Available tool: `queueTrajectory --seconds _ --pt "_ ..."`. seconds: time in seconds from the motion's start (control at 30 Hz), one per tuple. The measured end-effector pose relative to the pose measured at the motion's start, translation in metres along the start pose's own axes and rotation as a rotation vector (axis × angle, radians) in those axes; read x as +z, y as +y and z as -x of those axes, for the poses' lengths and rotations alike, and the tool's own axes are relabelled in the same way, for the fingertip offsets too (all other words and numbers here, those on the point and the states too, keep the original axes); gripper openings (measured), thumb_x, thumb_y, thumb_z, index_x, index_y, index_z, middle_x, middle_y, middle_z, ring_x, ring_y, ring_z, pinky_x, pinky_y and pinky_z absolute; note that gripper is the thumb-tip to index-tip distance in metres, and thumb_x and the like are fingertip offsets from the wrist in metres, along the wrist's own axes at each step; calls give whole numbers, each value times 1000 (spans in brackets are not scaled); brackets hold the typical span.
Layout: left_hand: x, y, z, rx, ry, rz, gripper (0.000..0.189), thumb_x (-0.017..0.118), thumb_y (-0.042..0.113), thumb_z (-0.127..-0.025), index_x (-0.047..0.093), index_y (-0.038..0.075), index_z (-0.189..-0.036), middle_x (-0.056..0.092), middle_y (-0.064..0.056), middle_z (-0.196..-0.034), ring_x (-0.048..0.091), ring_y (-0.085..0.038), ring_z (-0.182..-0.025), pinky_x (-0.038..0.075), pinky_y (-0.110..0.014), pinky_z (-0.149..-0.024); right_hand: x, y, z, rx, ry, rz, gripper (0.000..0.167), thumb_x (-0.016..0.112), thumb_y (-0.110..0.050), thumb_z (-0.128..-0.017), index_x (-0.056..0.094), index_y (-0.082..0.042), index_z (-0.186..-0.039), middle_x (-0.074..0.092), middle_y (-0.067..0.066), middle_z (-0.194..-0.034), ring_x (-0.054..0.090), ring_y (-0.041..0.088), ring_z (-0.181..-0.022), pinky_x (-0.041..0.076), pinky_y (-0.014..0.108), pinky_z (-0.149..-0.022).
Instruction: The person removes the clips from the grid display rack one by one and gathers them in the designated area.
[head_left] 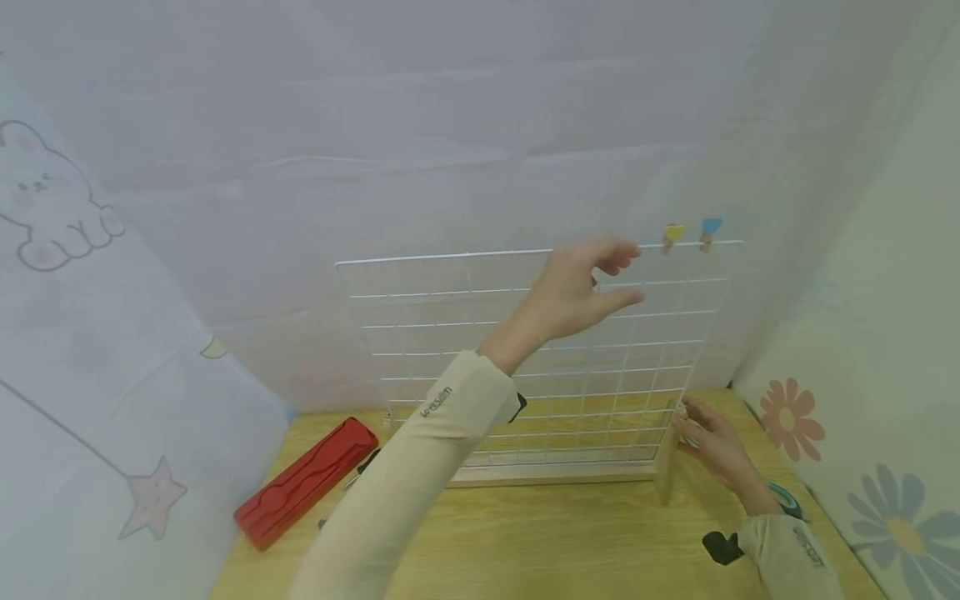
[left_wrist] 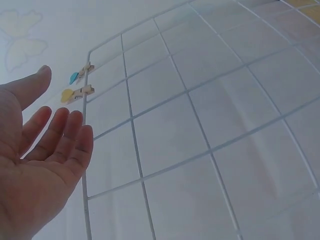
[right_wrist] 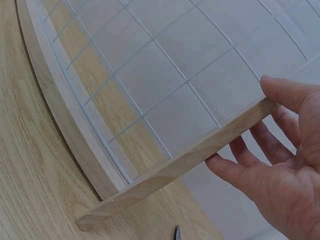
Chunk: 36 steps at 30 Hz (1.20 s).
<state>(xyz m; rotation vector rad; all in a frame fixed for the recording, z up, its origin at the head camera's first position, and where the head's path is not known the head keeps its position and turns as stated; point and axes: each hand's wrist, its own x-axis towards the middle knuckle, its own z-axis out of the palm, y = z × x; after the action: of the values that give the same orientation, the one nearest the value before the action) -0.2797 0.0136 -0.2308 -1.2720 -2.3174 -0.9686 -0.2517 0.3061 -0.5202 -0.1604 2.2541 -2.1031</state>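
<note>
A white wire grid panel point(head_left: 637, 329) stands upright in a wooden base point(head_left: 555, 473). My left hand point(head_left: 573, 287) is raised by the panel's top edge, fingers loosely bent and thumb apart, with nothing in it. Two small wooden clothespins are clipped on the top wire near its right end, one with a yellow top point(left_wrist: 67, 95) and one with a blue top point(left_wrist: 74, 78). My right hand point(right_wrist: 280, 170) holds the end of the wooden side post point(right_wrist: 175, 162), thumb on one side and fingers on the other. The left wrist view shows the left hand apart from both clothespins.
A red tray-like case point(head_left: 307, 483) lies at the table's left. Beside it is a dark-handled thing point(head_left: 367, 461), partly hidden by the left sleeve. A teal and dark handle point(head_left: 786, 500) shows behind the right wrist. Printed cloth walls point(head_left: 450, 125) surround the wooden table point(head_left: 525, 542).
</note>
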Motion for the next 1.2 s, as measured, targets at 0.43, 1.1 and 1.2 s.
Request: queueTrajectory --seconds 0.43,1.1,1.2 --pt "3 7 -28 -15 47 -17 36 72 21 -88 62 5 -120 65 -5 -118 60 -13 -106 44 -16 -89 -1 0 3 -8 -1 -16 72 50 -18 -101 2 8 -149 16 31 -145 54 -4 -103 49 24 -86" --pt "10 36 -64 -203 -222 -206 53 59 34 -96 45 12 -142 51 1 -139 49 -8 -123 38 -16 -98 -4 0 7 5 14 -52 73 52 -15 -100 3 8 -150 25 26 -143 54 -3 -103 49 26 -87" --pt "13 34 -64 -171 -221 -226 46 57 32 -97 49 11 -137 56 0 -133 52 -9 -118 40 -15 -94 -4 0 8 7 19 -36 74 52 -17 -100 3 7 -150 14 31 -147 53 -5 -103 49 25 -87"
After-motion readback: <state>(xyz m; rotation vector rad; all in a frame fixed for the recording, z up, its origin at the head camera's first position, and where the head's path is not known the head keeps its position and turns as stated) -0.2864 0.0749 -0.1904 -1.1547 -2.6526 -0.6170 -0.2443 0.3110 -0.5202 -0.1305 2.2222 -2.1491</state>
